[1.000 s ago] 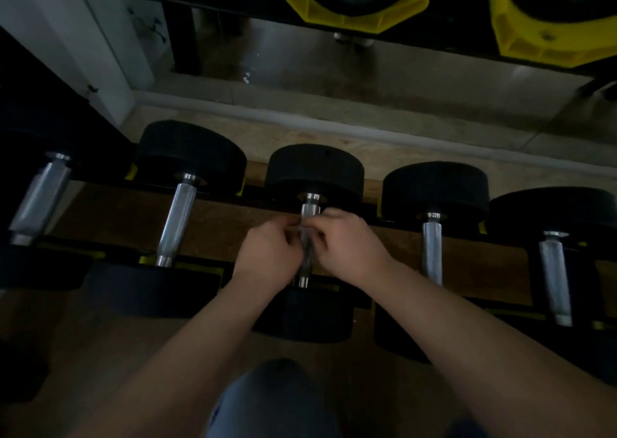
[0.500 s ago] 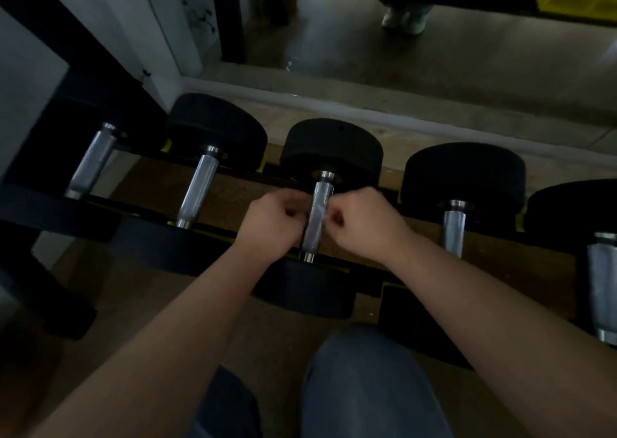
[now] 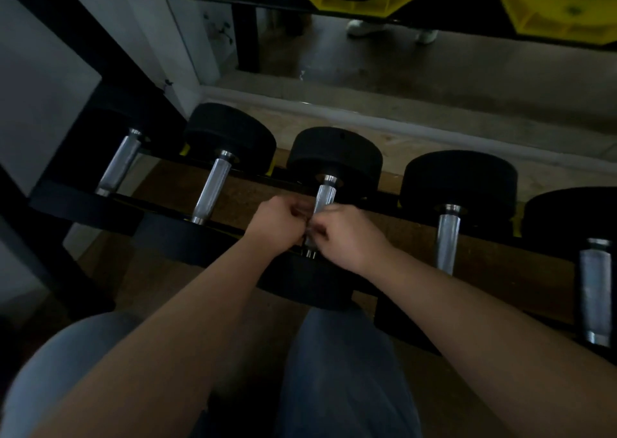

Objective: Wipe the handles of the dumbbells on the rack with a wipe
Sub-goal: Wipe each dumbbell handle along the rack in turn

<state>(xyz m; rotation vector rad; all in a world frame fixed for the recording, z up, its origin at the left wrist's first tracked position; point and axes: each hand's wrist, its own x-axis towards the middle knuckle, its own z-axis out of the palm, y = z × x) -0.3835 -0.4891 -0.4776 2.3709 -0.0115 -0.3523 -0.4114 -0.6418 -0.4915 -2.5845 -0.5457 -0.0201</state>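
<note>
Two hands, left hand [image 3: 277,224] and right hand [image 3: 347,237], grip the middle dumbbell handle [image 3: 324,196].

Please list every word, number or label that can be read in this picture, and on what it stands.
None can be read.
The black dumbbell heads and the yellow parts show no text.
The wall marks are too blurred to tell.
</note>
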